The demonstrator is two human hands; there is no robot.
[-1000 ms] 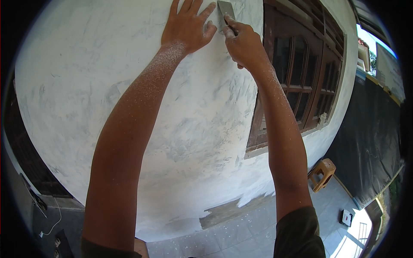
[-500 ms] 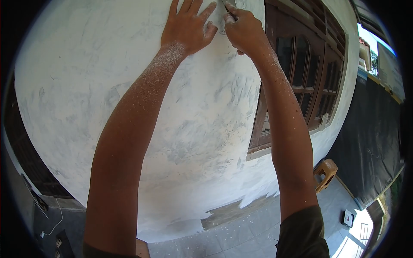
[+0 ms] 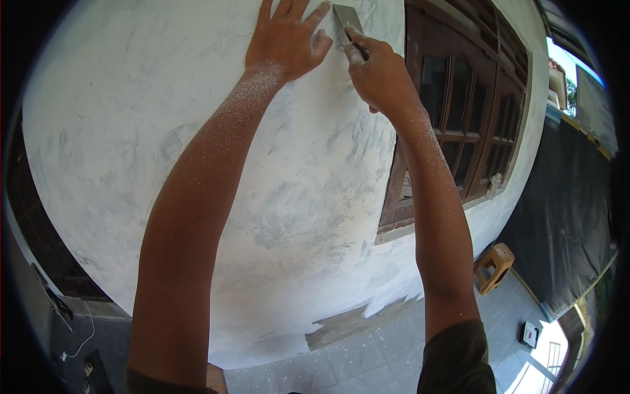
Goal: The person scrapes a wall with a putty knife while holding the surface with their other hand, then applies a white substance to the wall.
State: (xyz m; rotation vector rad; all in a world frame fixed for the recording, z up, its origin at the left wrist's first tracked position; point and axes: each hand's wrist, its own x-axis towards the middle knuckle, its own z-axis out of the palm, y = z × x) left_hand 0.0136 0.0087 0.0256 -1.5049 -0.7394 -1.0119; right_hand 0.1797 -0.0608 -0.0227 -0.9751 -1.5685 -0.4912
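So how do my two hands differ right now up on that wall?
The left hand lies flat and open on the white wall, fingers spread, holding nothing; the right hand is closed around a metal scraper, blade against the wall. The left sits farther from the wooden window. Both are dusted white.

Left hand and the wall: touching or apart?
Touching. The head view shows the left hand pressed flat, palm and spread fingers on the white wall, no gap visible. The right hand holds the scraper beside it.

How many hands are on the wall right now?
2. The left hand lies flat on the white wall; the right hand beside it presses a scraper to the wall.
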